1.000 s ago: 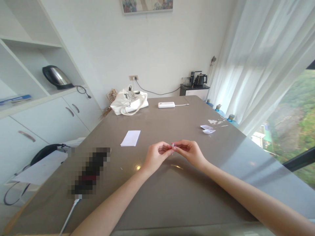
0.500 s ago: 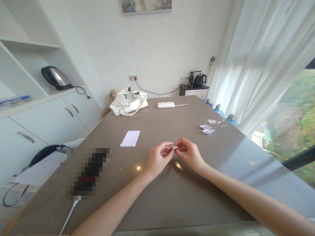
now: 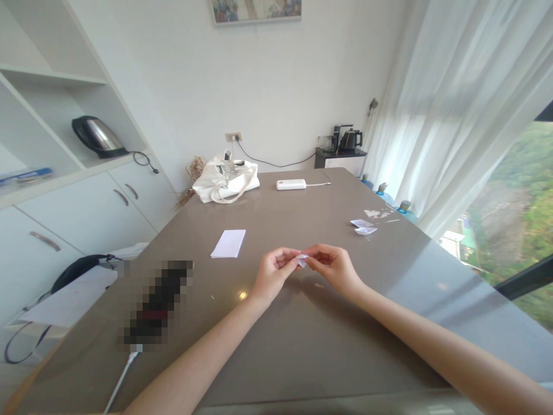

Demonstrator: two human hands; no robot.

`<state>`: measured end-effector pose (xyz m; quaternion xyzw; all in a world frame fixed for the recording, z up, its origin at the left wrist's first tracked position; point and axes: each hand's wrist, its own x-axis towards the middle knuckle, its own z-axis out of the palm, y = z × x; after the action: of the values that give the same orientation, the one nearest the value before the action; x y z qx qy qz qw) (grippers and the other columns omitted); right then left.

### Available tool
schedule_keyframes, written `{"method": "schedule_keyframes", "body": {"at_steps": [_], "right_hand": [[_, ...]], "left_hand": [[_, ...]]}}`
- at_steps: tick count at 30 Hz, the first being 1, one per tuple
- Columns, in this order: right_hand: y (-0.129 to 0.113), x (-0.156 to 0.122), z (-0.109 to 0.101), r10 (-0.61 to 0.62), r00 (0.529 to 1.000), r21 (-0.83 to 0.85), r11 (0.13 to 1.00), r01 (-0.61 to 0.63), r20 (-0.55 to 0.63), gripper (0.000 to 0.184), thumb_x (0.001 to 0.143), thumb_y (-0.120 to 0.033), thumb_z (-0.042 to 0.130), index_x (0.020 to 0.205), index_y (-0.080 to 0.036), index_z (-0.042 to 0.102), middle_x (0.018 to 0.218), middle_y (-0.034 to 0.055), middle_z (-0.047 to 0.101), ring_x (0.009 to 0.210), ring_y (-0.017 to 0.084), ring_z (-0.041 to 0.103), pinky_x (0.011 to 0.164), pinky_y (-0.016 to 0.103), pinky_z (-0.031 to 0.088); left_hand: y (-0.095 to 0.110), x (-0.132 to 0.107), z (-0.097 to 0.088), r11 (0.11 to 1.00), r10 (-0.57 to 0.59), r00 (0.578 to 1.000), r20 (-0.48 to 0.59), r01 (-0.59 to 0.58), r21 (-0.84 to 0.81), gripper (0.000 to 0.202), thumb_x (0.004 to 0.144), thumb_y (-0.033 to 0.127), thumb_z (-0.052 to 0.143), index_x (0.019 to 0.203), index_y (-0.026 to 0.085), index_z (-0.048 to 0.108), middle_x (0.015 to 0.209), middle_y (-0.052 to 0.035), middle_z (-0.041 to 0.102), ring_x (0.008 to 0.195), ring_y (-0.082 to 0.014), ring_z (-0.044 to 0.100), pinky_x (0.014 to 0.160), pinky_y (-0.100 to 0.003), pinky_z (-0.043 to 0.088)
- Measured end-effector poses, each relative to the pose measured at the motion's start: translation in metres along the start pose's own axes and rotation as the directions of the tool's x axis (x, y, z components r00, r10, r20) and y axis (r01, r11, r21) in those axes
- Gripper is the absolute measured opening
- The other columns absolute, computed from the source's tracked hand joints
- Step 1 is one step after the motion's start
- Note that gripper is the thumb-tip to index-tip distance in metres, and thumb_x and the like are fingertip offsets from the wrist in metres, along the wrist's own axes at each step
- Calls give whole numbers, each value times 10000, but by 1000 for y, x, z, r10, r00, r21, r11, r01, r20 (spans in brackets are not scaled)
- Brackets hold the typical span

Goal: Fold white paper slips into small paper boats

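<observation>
Between my two hands, above the middle of the table, is a small piece of folded white paper (image 3: 302,261). My left hand (image 3: 275,272) pinches its left side between thumb and fingers. On the right, my right hand (image 3: 336,266) is closed on the other side, with its thumb and fingertips close to the left ones. Fingers cover much of the paper, so its full shape is hidden. Two small folded paper pieces (image 3: 365,230) rest on the table to the right, beyond my right hand. A stack of white paper (image 3: 228,244) lies to the left.
On the brown table (image 3: 276,357), a white bag (image 3: 228,178) and a white power bank (image 3: 291,184) sit at the far end. Paper scraps (image 3: 375,214) lie near the right edge. At the left is a blurred-out dark object (image 3: 158,305) with a white cable (image 3: 121,380).
Both hands have shifted slightly and turned the folded paper, so more of its white surface faces me now. Everything else on the table stays in place.
</observation>
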<state>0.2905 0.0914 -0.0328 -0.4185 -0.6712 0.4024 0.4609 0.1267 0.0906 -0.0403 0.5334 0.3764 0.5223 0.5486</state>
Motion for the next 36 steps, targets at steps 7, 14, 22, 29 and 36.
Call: {"method": "schedule_keyframes", "body": {"at_steps": [7,14,22,29,36], "right_hand": [[-2,3,-3,15,996,179,983,-30,85,227,762,-345,640,863,-149,690,813,66,704,767,194,653,743,315,516],[0,1,-4,74,993,108,991,-84,92,288,733,-422,658,736,-136,691,717,65,701,681,191,646,651,292,510],[7,2,4,85,995,204,974,-93,51,308,637,-406,751,763,-141,658,731,54,684,693,180,642,685,307,522],[3,1,3,59,996,143,989,-50,-61,272,661,-394,734,725,-148,639,699,55,669,664,176,634,645,294,516],[7,2,1,94,986,44,994,-101,138,341,741,-468,644,806,-134,662,738,64,690,657,173,638,619,275,508]], "left_hand": [[5,-1,-1,996,-68,998,-3,68,-55,277,667,293,734,851,97,668,864,-95,723,811,-193,669,808,-342,520],[3,-1,-2,995,-102,995,-14,102,5,282,674,338,731,817,102,671,809,-87,719,771,-185,665,768,-312,516],[0,-1,-2,995,-81,994,-71,84,44,266,629,302,768,791,118,665,789,-75,712,753,-172,664,751,-294,519],[-1,-3,-2,982,-185,969,167,176,65,319,686,405,717,775,98,695,763,-87,710,692,-164,652,711,-293,535],[8,1,-10,969,2,995,100,-26,247,269,726,398,673,706,131,701,658,-59,701,607,-163,636,615,-249,493]]}}
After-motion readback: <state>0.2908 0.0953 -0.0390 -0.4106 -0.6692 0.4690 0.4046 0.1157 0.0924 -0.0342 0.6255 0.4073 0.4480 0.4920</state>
